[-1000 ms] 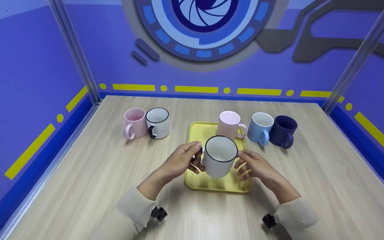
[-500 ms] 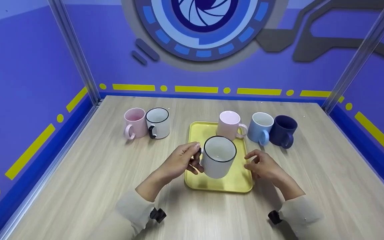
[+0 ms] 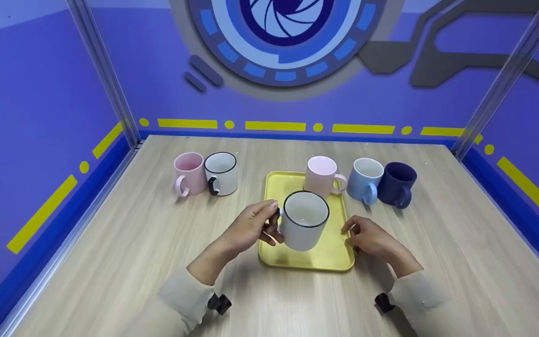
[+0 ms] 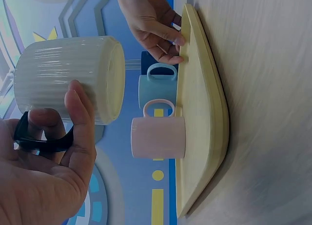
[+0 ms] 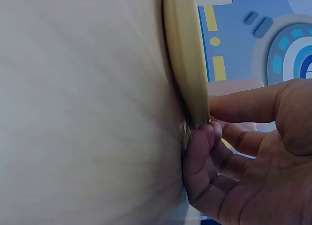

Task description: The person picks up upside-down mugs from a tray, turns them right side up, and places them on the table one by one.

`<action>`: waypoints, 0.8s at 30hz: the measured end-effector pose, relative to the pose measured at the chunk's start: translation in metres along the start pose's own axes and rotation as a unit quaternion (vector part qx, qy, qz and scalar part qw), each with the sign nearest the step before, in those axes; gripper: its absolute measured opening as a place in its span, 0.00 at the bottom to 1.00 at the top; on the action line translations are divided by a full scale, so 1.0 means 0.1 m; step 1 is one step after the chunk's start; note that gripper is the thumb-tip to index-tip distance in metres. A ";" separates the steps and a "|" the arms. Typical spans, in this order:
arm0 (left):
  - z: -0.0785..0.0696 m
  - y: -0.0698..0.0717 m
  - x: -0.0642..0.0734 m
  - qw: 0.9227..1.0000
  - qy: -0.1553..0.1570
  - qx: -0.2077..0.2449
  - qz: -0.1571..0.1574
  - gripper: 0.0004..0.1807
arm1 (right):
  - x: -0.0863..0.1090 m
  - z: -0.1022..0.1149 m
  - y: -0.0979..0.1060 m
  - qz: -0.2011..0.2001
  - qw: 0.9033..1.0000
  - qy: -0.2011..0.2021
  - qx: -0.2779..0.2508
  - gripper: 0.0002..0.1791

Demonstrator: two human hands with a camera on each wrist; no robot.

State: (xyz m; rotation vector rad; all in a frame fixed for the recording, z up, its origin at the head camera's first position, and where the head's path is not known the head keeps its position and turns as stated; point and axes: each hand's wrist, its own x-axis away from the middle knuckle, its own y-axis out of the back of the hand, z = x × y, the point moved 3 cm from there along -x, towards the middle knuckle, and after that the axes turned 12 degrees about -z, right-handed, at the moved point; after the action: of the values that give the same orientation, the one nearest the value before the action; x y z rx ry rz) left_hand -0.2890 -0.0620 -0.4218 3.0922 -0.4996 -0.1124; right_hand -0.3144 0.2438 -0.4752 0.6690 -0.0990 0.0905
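We've got our left grip hooked round the handle, white mug to its right; right grip pinches the yellow tray.

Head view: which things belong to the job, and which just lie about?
Likely job:
white mug, in left hand
tray, pinched by right hand
pink mug on tray

Probably idle:
blue mug
navy mug
other pink mug
other white mug

The head view is bright and mostly sharp, with soft shadows and a pale shine on the counter. Both wrist views look darker and greyer. Thin shiny streaks show on the white mug. The right wrist view looks blurry.
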 end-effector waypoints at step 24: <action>0.14 0.31 0.21 0.991 0.082 0.050 -0.093 0.20 | -0.03 -0.05 0.01 0.034 0.999 -0.008 -0.025 0.15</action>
State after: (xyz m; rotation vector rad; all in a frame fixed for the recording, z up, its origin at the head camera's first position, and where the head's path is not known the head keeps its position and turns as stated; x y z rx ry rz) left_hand -0.2802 -0.0984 -0.4366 3.2009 -0.2161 0.1700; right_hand -0.3171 0.2476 -0.4793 0.6166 -0.1399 0.1482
